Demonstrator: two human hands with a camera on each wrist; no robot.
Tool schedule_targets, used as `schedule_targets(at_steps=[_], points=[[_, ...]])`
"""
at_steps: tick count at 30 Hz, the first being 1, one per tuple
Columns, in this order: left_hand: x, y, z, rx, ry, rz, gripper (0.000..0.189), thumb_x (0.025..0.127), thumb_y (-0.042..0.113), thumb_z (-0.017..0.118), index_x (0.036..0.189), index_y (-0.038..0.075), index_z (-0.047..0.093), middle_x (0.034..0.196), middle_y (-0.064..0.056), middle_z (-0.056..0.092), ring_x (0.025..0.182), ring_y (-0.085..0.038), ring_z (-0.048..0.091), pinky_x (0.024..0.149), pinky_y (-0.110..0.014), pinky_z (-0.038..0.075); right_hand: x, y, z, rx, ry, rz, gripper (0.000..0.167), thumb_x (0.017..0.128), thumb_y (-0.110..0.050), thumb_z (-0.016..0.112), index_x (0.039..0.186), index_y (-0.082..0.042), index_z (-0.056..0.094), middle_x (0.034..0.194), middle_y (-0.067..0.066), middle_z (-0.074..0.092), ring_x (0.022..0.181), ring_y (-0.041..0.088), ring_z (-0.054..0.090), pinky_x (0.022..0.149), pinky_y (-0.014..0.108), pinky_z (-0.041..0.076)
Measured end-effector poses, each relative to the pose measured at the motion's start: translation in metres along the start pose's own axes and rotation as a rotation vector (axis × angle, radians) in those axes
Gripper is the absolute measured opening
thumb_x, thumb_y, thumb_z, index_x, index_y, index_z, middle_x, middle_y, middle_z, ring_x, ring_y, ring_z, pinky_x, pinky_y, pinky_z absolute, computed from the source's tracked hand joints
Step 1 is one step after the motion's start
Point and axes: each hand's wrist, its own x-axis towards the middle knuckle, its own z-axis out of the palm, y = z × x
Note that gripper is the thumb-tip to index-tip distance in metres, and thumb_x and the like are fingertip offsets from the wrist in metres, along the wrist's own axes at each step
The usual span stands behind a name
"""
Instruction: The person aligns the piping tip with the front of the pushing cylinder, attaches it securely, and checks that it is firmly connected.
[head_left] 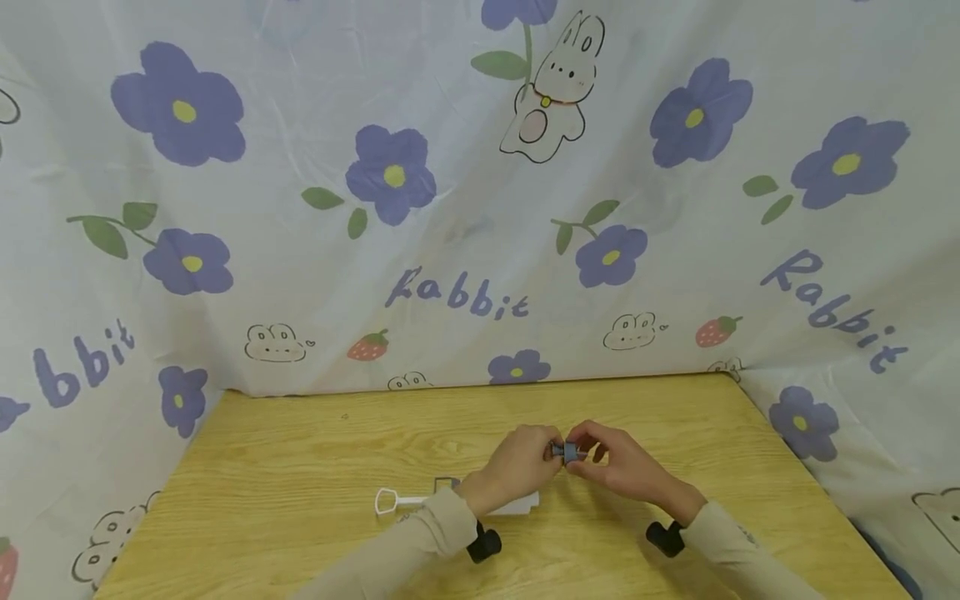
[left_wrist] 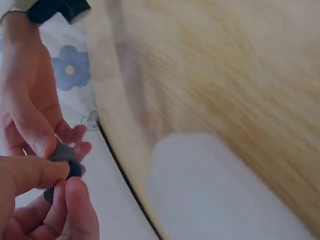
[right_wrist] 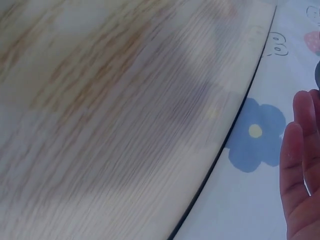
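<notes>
The fingers (left_wrist: 82,212) of the left hand (head_left: 521,462) are curled in, thumb and fingertips pinching one end of a small blue-grey cylindrical part (head_left: 570,452), perhaps hard plastic or metal. The right hand (head_left: 618,458) pinches the other end; in the right wrist view, two of its fingers stand nearly straight beside each other. The part sits between the two hands, held up off the table, with a thin pale rod (head_left: 582,454) pointing toward the right palm.

It looks light and stiff, unlikely to yield to a squeeze; its smooth, rounded side could roll or slip between dry fingertips. The wider collar seems the surest hold; the slim rod would probably bend or snap most easily, so pressure is better kept off it.

Beyond the grip, a white object with a looped handle (head_left: 411,501), a flat white slab (head_left: 522,505) and a small grey frame (head_left: 446,479) lie around the left wrist, which hides whether they join. Under them spreads a yellow wood-grain table (head_left: 300,450); behind hangs a white cloth printed with purple flowers (head_left: 450,242).
</notes>
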Motion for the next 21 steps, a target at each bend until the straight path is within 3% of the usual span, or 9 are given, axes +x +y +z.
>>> schedule_targets(at_steps=[6, 12, 21], points=[[-0.0023, -0.0038, 0.0006, -0.176, 0.008, -0.004, 0.017, 0.091, 0.003, 0.065, 0.108, 0.006, 0.059, 0.073, 0.006, 0.054, 0.057, -0.001, 0.045, 0.059, -0.017, 0.04, 0.0007, -0.0002, 0.0011, 0.022, 0.014, -0.016, 0.023, 0.095, -0.026, 0.069, 0.115, -0.017, 0.062, 0.102, -0.001, 0.067, 0.088, 0.008, 0.062, 0.071, 0.027, 0.05], [-0.0052, -0.0059, 0.0032, -0.24, -0.026, 0.023, 0.031, 0.091, 0.002, 0.06, 0.117, 0.012, 0.047, 0.084, 0.005, 0.056, 0.062, -0.003, 0.047, 0.06, -0.018, 0.04, 0.0004, 0.0008, 0.0025, 0.028, 0.017, -0.017, 0.025, 0.094, -0.026, 0.07, 0.117, -0.019, 0.063, 0.105, -0.003, 0.068, 0.088, 0.007, 0.062, 0.072, 0.026, 0.052], [-0.0077, -0.0095, 0.0092, -0.314, -0.03, 0.025, 0.033, 0.094, 0.005, 0.058, 0.123, 0.017, 0.047, 0.11, -0.003, 0.064, 0.08, -0.002, 0.059, 0.07, -0.02, 0.049, -0.0005, 0.0028, 0.002, 0.063, 0.014, 0.025, 0.027, 0.094, -0.028, 0.07, 0.118, -0.022, 0.062, 0.105, -0.002, 0.068, 0.088, 0.008, 0.063, 0.071, 0.027, 0.051]])
